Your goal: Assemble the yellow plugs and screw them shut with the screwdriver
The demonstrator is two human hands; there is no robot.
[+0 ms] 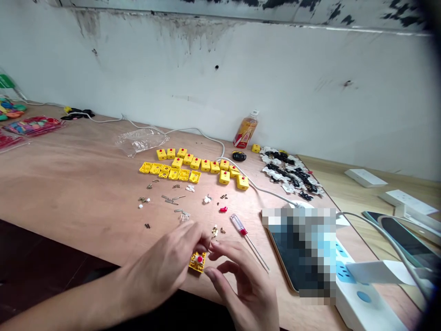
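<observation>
My left hand [168,257] curls round the left and far sides of a small open yellow casing [193,266] near the table's front edge. A round red button sits among white parts inside it. To the right of the casing is my right hand [246,280], its fingers bent and its thumb apart from the forefinger. Its forefinger meets the left fingertips above the casing's far right corner; whether a tiny part lies between them is hidden. Just beyond the hands are small brass pieces [215,231] and a clear-handled screwdriver [238,224].
Closed yellow boxes with red buttons [195,163] stand behind open yellow shells [174,174]. Small metal parts and a red piece [223,209] lie nearer. At right are a phone [287,257], a power strip [358,294] and black-and-white parts [289,170]. A drink bottle [246,130] stands by the wall.
</observation>
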